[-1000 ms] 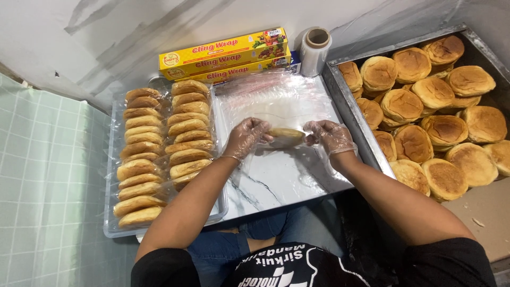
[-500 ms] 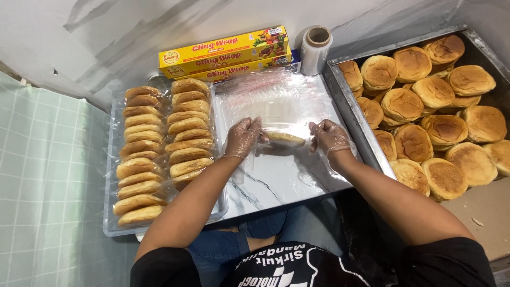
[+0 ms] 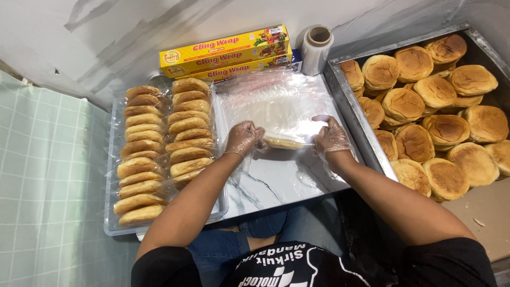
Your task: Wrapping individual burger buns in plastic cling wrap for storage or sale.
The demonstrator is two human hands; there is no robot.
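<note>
step: wrapping bun (image 3: 285,142) in plastic film (image 3: 276,109) mid-tabletop (image 3: 276,178) | left hand (image 3: 243,138) fingers curled on bun's left end | right hand (image 3: 330,135) fingers pinching film at right end | tip: I keep film taut, roll evenly, press ends flat

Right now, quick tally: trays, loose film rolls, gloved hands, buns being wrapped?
Trays: 2, a clear plastic tray and a metal tray
Loose film roll: 1
Gloved hands: 2, left hand and right hand
Bun in film between the hands: 1
Total: 6
</note>
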